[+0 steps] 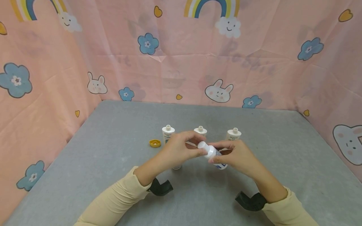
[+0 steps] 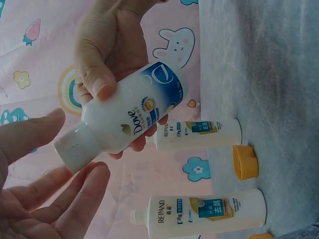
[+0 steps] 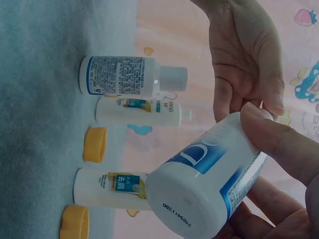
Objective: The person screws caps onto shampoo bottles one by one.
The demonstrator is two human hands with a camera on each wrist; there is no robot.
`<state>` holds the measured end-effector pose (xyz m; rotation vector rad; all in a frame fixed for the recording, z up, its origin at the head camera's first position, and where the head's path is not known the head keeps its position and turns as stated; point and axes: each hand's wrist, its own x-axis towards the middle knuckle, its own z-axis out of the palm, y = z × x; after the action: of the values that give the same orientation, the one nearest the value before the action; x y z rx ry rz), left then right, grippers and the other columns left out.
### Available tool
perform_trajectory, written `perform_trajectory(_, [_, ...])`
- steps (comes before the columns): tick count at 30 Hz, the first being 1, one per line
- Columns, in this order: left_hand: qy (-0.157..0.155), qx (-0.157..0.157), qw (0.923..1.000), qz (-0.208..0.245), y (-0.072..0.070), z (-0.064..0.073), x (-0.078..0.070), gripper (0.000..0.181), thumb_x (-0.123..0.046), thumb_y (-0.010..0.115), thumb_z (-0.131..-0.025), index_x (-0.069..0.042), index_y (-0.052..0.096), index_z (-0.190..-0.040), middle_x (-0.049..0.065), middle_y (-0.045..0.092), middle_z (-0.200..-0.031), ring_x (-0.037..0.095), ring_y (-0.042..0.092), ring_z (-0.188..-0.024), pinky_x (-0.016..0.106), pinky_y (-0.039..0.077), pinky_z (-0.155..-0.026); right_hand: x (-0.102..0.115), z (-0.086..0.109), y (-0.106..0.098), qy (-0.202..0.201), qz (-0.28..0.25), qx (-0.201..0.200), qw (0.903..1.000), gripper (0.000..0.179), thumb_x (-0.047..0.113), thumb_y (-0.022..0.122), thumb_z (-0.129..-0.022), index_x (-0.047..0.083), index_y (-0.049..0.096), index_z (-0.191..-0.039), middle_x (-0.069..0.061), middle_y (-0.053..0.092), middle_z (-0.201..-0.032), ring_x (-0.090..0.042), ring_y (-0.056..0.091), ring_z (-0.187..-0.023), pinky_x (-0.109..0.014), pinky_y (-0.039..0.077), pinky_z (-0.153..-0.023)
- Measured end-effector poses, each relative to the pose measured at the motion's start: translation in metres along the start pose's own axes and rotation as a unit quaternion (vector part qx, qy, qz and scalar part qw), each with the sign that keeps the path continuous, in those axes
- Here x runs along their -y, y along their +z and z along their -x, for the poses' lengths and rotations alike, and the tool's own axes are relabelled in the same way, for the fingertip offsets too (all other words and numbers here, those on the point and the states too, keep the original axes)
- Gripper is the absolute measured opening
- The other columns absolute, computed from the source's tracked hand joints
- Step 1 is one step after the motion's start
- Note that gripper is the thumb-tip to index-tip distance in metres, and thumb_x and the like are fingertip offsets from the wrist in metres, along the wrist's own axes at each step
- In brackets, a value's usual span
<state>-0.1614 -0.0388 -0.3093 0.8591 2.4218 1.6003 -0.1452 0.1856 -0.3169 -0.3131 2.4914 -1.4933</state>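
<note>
My right hand grips a white and blue Dove bottle around its body, holding it tilted above the table. The bottle's white cap points toward my left hand. Thumb and fingers of the left hand are spread on either side of this cap. In the left wrist view, a gap shows between thumb and cap, while the fingertips lie close at its lower edge. A second Dove bottle, capped, stands upright on the table, mostly hidden behind the left hand in the head view.
Three white Repand shampoo bottles stand uncapped in a row behind the hands. A yellow cap lies left of them on the grey table. Another yellow cap shows by a shampoo bottle. Patterned pink cloth encloses the table.
</note>
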Motion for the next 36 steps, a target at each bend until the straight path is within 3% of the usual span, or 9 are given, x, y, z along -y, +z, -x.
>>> perform_trajectory(5, [-0.023,-0.009,0.9996,-0.015,0.003,0.0,0.001,0.025,-0.015,0.08,-0.084,-0.007,0.072,-0.106,0.005,0.073,-0.098,0.008,0.065,-0.088,0.017,0.057,-0.076,0.002,0.001,0.0,-0.004,0.001,0.004,1.0,0.049,0.024,0.084,-0.08,0.005,0.07,-0.123,-0.018,0.066,-0.117,-0.021,0.073,-0.091,-0.03,0.06,-0.072])
perform_trajectory(14, [0.051,-0.017,0.9983,-0.021,0.006,0.001,0.004,0.02,-0.009,0.079,-0.084,-0.003,0.074,-0.103,0.009,0.072,-0.098,0.008,0.063,-0.085,0.018,0.057,-0.076,0.001,0.003,-0.003,-0.047,0.003,0.018,0.9987,0.044,0.02,0.083,-0.081,0.004,0.071,-0.121,-0.018,0.067,-0.116,-0.021,0.071,-0.092,-0.029,0.06,-0.07])
perform_trajectory(19, [0.072,-0.009,0.9972,0.019,0.006,0.0,0.007,0.022,-0.008,0.078,-0.085,-0.001,0.073,-0.105,0.012,0.072,-0.102,0.007,0.064,-0.086,0.021,0.059,-0.078,-0.001,0.002,-0.008,-0.037,-0.007,0.04,0.9985,0.046,0.021,0.082,-0.083,0.003,0.069,-0.123,-0.019,0.069,-0.119,-0.02,0.073,-0.094,-0.03,0.06,-0.072])
perform_trajectory(22, [0.047,-0.013,0.9969,0.062,0.006,-0.002,0.01,0.026,-0.008,0.078,-0.085,-0.003,0.074,-0.11,0.012,0.073,-0.106,0.008,0.066,-0.089,0.024,0.06,-0.08,-0.002,0.0,-0.009,-0.031,-0.007,0.047,0.9984,0.047,0.021,0.081,-0.084,0.002,0.068,-0.125,-0.019,0.069,-0.121,-0.021,0.073,-0.098,-0.031,0.06,-0.074])
perform_trajectory(28, [-0.044,-0.03,0.9925,0.11,0.015,-0.009,0.018,0.027,-0.015,0.083,-0.081,-0.013,0.077,-0.107,0.004,0.075,-0.105,0.007,0.068,-0.092,0.025,0.058,-0.082,-0.009,-0.007,-0.011,-0.019,-0.014,0.057,0.9981,0.05,0.022,0.082,-0.083,0.002,0.067,-0.126,-0.019,0.065,-0.128,-0.027,0.069,-0.111,-0.031,0.06,-0.08])
perform_trajectory(31, [-0.063,-0.034,0.993,0.094,0.024,-0.015,0.021,0.024,-0.018,0.085,-0.079,-0.015,0.077,-0.102,0.0,0.075,-0.099,0.006,0.068,-0.089,0.023,0.057,-0.079,-0.013,-0.009,-0.012,-0.003,-0.008,0.059,0.9982,0.049,0.021,0.082,-0.082,0.001,0.068,-0.124,-0.018,0.064,-0.129,-0.03,0.067,-0.115,-0.034,0.06,-0.084])
perform_trajectory(36, [-0.063,-0.029,0.9973,0.022,0.038,-0.021,0.022,0.021,-0.019,0.085,-0.079,-0.015,0.077,-0.098,-0.001,0.075,-0.094,0.005,0.068,-0.083,0.02,0.055,-0.069,-0.022,-0.015,-0.013,-0.01,0.049,0.069,0.9964,0.046,0.021,0.084,-0.08,0.002,0.071,-0.119,-0.015,0.071,-0.118,-0.025,0.07,-0.104,-0.035,0.059,-0.083])
